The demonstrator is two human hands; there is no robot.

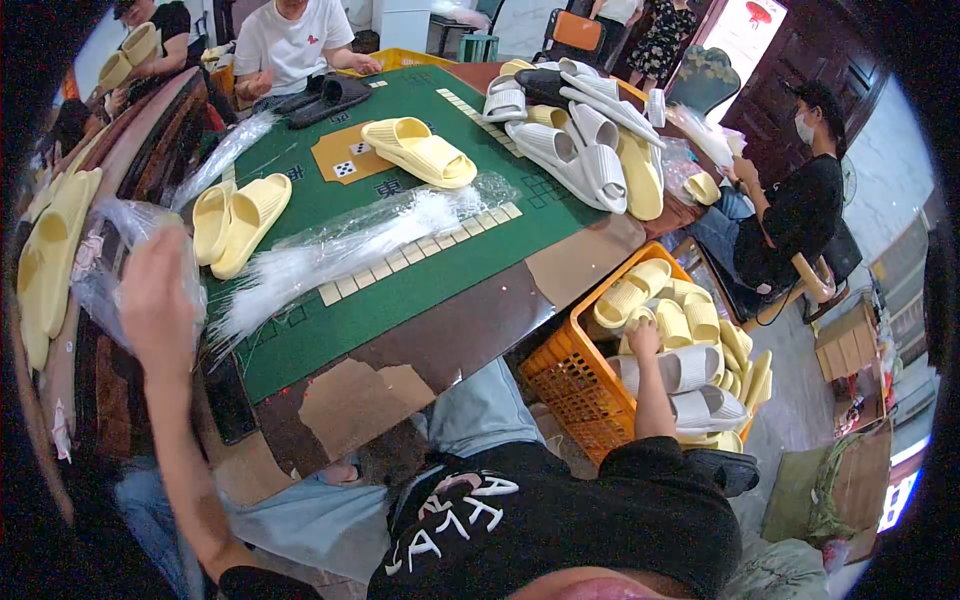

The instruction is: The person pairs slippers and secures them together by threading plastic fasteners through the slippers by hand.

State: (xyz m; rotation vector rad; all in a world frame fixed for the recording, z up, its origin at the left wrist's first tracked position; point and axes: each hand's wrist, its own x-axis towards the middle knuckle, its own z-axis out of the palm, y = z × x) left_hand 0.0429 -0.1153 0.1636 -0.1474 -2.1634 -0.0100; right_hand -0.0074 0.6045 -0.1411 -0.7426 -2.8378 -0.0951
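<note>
My left hand (158, 290), smeared by motion, is raised at the table's left side against a crumpled clear plastic bag (108, 235); its fingers cannot be made out. On the right, my right hand (644, 336) reaches into an orange crate (572, 368) with its fingers curled on a pale yellow slipper (637, 290). More yellow slippers and some grey slippers (695, 368) fill that crate. Beside the left hand lies a pair of yellow slippers (243, 222). A bundle of white, thin plastic strands (345, 255) in clear film stretches across the green table mat (400, 312).
Another yellow pair (418, 150) sits mid-table. Grey, yellow and black slippers are piled (585, 140) at the far right corner. Black slippers (322, 98) lie before a person in white (292, 45). A masked person in black (800, 200) sits right. Yellow slippers (58, 255) rest far left.
</note>
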